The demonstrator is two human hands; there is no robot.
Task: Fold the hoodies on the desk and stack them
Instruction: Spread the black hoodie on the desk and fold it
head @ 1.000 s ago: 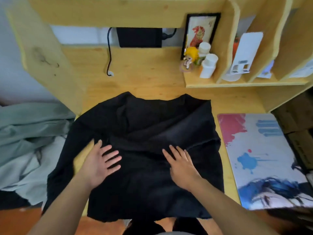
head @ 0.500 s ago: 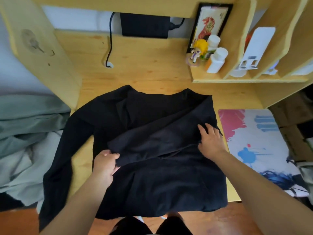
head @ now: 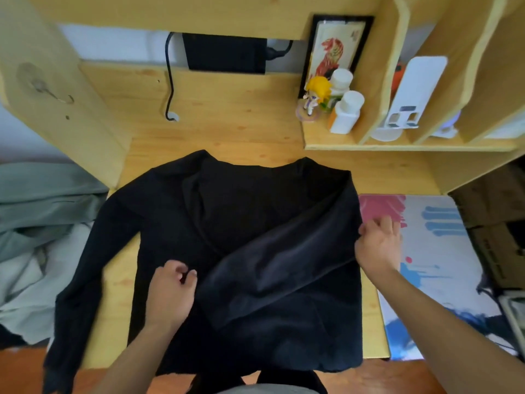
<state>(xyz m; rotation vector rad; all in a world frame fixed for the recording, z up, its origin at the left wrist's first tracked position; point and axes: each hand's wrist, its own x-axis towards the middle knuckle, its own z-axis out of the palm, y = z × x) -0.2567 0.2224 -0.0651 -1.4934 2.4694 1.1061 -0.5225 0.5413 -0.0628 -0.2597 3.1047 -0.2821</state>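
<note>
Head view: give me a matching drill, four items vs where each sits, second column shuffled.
Items:
1. black hoodie
2. green garment
3. framed picture
4. printed mat

Places:
A. upright at the back of the shelf
B. flat on the desk's right end
C. spread across the desk's middle
D. heaped off the desk's left edge

Pairs: 1-C, 2-D, 3-A, 4-B

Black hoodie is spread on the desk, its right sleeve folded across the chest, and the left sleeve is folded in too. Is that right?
Not quite. The head view shows the black hoodie on the desk with its right sleeve folded across the chest, but the left sleeve is not folded in: it lies stretched out toward the desk's near left edge.
</note>
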